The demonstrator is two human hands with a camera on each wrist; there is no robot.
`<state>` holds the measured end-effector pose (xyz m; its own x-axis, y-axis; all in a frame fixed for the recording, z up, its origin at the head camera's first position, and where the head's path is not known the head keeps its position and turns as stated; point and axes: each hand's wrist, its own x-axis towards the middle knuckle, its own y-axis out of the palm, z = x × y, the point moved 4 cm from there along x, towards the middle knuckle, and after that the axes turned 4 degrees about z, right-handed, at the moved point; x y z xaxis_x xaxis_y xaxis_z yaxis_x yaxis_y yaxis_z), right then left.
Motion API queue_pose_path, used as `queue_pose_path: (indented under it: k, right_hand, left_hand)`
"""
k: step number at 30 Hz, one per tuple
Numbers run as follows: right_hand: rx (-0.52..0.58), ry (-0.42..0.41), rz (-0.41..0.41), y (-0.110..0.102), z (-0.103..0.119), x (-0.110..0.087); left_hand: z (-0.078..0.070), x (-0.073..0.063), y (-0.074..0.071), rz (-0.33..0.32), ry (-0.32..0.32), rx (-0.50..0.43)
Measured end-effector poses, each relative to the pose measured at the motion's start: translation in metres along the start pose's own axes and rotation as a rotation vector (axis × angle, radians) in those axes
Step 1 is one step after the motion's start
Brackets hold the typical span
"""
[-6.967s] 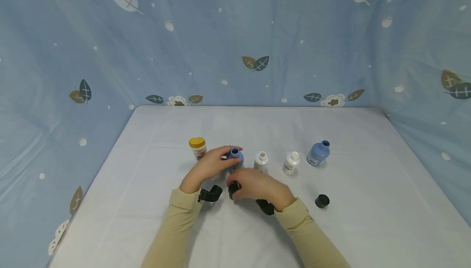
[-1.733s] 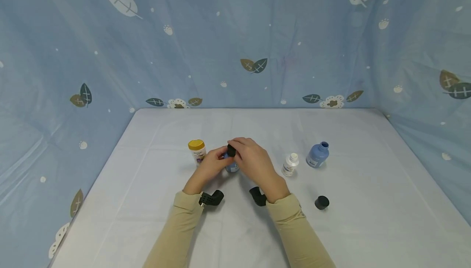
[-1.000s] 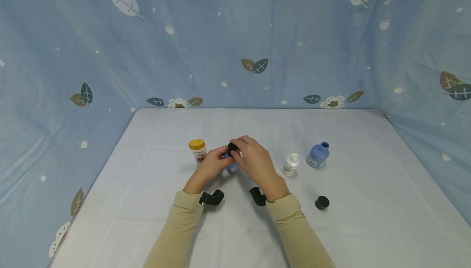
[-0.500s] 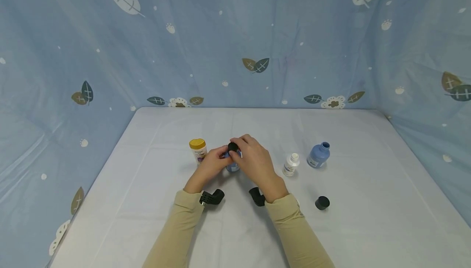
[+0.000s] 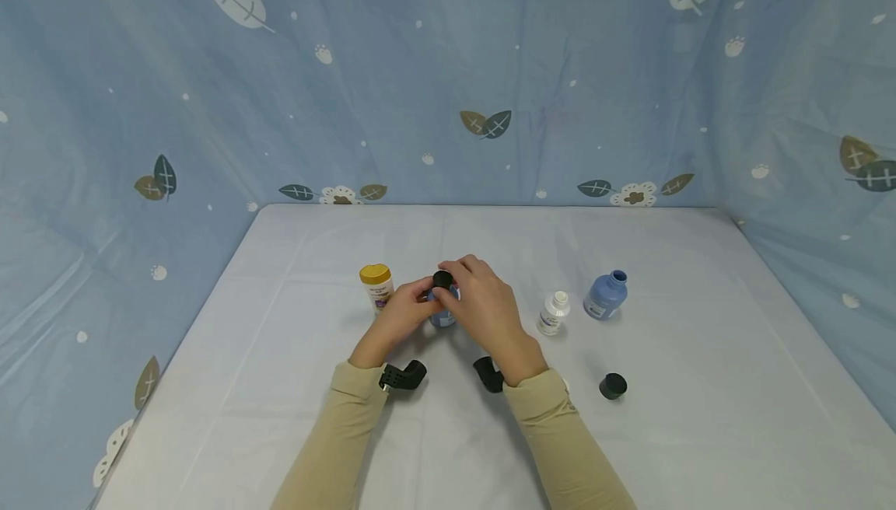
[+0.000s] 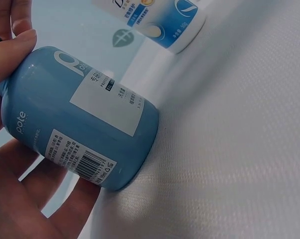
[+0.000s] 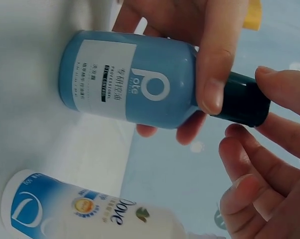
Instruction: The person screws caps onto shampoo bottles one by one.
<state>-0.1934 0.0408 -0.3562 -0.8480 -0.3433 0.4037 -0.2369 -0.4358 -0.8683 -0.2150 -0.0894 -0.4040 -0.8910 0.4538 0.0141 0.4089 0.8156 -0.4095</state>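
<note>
My left hand (image 5: 404,314) grips a small blue shampoo bottle (image 6: 85,117) round its shoulder, its thumb across the front. The bottle stands on the table, with its label in both wrist views. A black cap (image 7: 239,99) sits at the bottle's neck. My right hand (image 5: 484,300) pinches that cap between thumb and fingers; the right wrist view shows the thumb (image 7: 284,89) on its top edge. Close by on the right stands a white Dove bottle (image 7: 90,206), which my right hand hides in the head view.
A yellow-capped white bottle (image 5: 376,284) stands just left of my left hand. To the right are an uncapped white bottle (image 5: 554,313), an uncapped blue bottle (image 5: 606,295) and a loose black cap (image 5: 613,386). A sliver of something white shows beside my right sleeve (image 5: 542,397).
Since the oldest frame, my right hand has brought the black cap up from the table onto the blue bottle's neck. The cap, tilted shortly before, now sits more upright. My left hand has hardly moved.
</note>
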Motion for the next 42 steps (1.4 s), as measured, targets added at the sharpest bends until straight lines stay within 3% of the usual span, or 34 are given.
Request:
queue_pose_path:
  k: [12, 21, 42]
  right_hand:
    - [0.070, -0.020, 0.016, -0.0086, -0.0038, 0.0017]
    - [0.110, -0.055, 0.103, -0.0044, -0.0008, 0.0027]
    - [0.101, -0.056, 0.073, -0.0034, -0.0016, 0.0013]
  left_hand:
    - [0.0005, 0.0009, 0.0003, 0.044, -0.002, -0.115]
    - [0.0013, 0.0009, 0.0000, 0.029, -0.052, -0.085]
    - [0.0025, 0.0018, 0.0006, 0.041, 0.005, -0.075]
